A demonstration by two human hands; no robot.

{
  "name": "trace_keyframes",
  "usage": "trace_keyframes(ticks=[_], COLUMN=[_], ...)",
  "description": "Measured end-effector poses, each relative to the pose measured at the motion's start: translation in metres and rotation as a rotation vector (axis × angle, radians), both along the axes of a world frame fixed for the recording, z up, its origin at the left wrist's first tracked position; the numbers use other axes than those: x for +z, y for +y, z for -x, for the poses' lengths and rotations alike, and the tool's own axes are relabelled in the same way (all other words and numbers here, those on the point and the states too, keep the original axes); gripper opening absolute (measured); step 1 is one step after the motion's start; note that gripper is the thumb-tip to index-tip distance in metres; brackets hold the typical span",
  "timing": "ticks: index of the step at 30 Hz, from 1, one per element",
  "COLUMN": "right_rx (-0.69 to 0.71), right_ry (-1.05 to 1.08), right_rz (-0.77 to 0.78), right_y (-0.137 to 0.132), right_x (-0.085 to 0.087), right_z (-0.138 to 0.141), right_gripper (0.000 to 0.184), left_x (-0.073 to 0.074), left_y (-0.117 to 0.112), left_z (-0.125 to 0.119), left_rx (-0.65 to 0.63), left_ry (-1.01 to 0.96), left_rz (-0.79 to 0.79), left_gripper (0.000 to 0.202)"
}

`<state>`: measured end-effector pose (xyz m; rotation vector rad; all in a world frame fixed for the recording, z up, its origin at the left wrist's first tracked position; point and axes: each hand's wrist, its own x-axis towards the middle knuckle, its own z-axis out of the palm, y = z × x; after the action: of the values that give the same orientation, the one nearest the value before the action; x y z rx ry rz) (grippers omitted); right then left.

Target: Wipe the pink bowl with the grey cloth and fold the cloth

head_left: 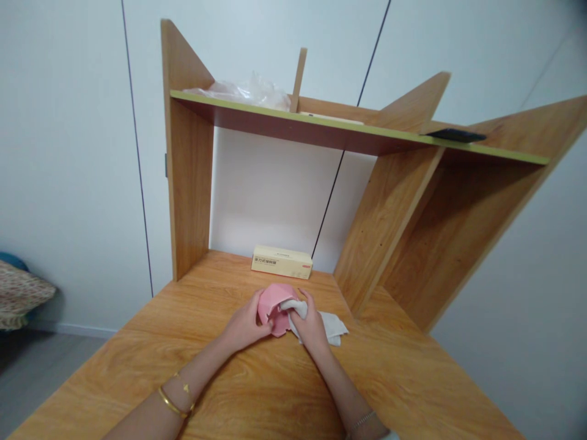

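Note:
A pink cup-like container (272, 304) lies tilted on the wooden desk (192, 354), its opening turned toward me. My left hand (243, 327) is wrapped round its left side and holds it. My right hand (312, 324) grips a whitish cloth (332, 327) and presses part of it into the container's opening. The rest of the cloth trails onto the desk to the right of that hand. Gold bracelets sit on my left wrist, and a thin chain is on my right wrist.
A long beige box (281, 261) lies at the back of the desk by the white wall. Wooden uprights (190, 183) flank the bay. The shelf above (321, 131) carries crumpled clear plastic (247, 91) and a dark flat object (454, 135). A patterned cushion (18, 293) sits far left.

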<state>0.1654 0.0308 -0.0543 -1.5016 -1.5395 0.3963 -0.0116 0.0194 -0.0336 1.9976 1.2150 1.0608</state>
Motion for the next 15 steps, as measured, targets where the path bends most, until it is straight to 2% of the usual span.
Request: trace_keyframes(ticks=[10, 15], right_rx=[0.022, 0.025], right_ry=[-0.002, -0.012], right_rz=[-0.025, -0.021], right_y=[0.003, 0.0041], right_x=[-0.0029, -0.0038], right_z=[0.0004, -0.0002], right_gripper=[0.053, 0.054], left_x=[-0.0093, -0.0074], left_y=[0.0097, 0.0082], left_z=[0.0026, 0.0024], left_rx=[-0.01, 0.003], left_ry=[0.012, 0.012], left_rz=[-0.019, 0.012], left_gripper=[0.062, 0.064])
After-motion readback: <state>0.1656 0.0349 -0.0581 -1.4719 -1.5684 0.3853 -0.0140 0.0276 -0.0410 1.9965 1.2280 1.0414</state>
